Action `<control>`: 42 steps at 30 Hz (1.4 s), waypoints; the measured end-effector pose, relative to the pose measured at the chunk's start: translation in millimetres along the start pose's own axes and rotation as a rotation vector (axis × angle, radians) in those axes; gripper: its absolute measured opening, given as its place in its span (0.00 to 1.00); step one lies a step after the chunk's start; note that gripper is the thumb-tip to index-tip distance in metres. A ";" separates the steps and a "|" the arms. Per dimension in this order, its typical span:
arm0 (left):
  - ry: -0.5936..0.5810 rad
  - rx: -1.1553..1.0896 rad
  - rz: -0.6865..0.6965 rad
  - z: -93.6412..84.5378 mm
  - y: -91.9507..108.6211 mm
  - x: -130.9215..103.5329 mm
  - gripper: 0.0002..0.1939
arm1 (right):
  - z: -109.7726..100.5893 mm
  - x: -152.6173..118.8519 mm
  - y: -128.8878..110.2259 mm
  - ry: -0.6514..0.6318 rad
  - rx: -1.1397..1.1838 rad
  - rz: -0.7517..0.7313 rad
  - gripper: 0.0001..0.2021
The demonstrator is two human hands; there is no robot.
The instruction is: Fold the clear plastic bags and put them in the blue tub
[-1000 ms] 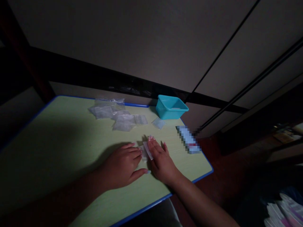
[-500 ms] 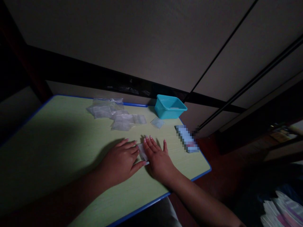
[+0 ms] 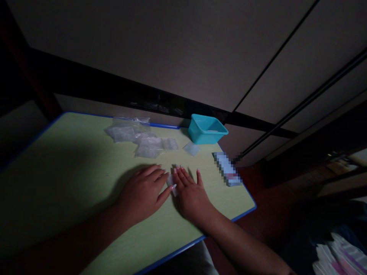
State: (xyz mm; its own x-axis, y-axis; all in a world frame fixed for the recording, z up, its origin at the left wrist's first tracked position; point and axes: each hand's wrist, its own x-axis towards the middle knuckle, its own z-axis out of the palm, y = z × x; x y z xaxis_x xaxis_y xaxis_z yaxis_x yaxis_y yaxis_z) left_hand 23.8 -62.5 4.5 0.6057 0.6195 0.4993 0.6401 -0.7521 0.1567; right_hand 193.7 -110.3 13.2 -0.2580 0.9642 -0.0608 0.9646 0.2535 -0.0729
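Under my right hand (image 3: 191, 193) lies a small whitish packet (image 3: 171, 183) on the green tabletop (image 3: 86, 172). That hand is flat, fingers stretched out and thumb side apart, covering much of the packet. My left hand (image 3: 147, 187) is open beside it, with the thumb tip over the packet's near part and the other fingertips close to its left edge. Beyond the hands rests a group of clear plastic packets (image 3: 149, 146) with pale contents. A single bluish-white packet (image 3: 192, 148) lies apart from them, in front of a turquoise tub (image 3: 205, 135).
A pixelated pale blue and white item (image 3: 228, 168) lies along the table's right edge. Dark-banded cabinet panels (image 3: 160, 49) stand right behind the table. A blue rim (image 3: 183, 248) marks the near edge. Striped cloth (image 3: 341, 254) shows at lower right.
My left hand has drawn slightly left, its thumb lifting back from the right hand's side. The right hand stays flat on the packet. The view has shifted slightly.
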 end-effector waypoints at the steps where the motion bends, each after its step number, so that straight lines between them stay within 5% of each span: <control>1: -0.009 -0.003 -0.002 0.3 0.1 -0.1 0.18 | -0.6 0.0 -0.5 -0.002 -0.004 -0.005 0.28; 17: -0.269 -0.035 0.025 1.6 -0.2 -0.7 0.23 | -10.3 8.2 -4.8 -0.092 -0.040 -0.043 0.29; 28: -0.235 -0.074 0.041 3.6 -2.3 -0.6 0.23 | -23.8 -20.8 9.8 -0.111 0.077 -0.112 0.33; 35: -0.194 -0.103 0.041 3.3 -2.2 -0.1 0.22 | -11.9 -49.8 11.4 -0.086 0.121 -0.223 0.32; 42: -0.219 -0.076 0.041 4.0 -2.3 -0.4 0.22 | -5.5 -52.5 7.4 -0.023 0.125 -0.120 0.33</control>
State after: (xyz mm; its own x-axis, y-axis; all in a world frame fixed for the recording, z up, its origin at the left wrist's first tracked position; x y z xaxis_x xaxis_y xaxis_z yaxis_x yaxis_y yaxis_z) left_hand 23.9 -60.1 0.6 0.7238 0.6156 0.3116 0.5802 -0.7875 0.2079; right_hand 214.7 -158.6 21.4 -0.3738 0.9251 -0.0664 0.9126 0.3540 -0.2046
